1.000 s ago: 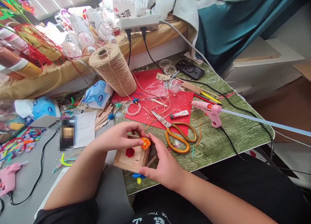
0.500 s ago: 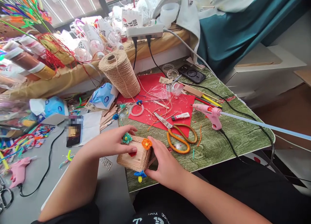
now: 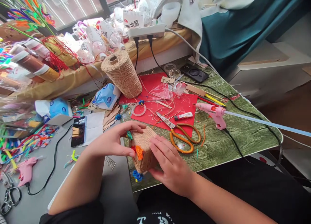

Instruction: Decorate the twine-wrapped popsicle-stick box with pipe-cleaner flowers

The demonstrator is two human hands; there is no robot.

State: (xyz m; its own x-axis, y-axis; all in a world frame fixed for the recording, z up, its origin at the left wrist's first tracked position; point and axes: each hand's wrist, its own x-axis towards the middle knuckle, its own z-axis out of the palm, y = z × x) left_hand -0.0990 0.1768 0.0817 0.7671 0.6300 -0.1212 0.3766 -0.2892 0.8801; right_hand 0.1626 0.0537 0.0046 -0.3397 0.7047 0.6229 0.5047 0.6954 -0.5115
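Observation:
Both hands hold a small box wrapped in jute twine point(image 3: 143, 138) above the table's near left corner. My left hand point(image 3: 115, 139) grips its far left side, thumb near a red bit and an orange flower point(image 3: 139, 152). My right hand point(image 3: 170, 165) wraps round the right side, fingers on the twine face. A green flower point(image 3: 129, 135) and a blue flower point(image 3: 137, 176) sit at other corners. The box is tilted, its twine side turned up. Orange-handled scissors point(image 3: 186, 139) lie just beyond my right hand.
A twine spool point(image 3: 122, 75) stands on red paper point(image 3: 155, 110). To the right rests a pink glue gun point(image 3: 213, 115) with a long glue stick, its cable trailing over the table edge. A phone point(image 3: 78, 131) and a second glue gun point(image 3: 26, 170) lie left.
The box has been turned in my hands: its wooden slat face has swung left out of sight and a twine-wrapped side now faces up. My right fingers have moved onto that side.

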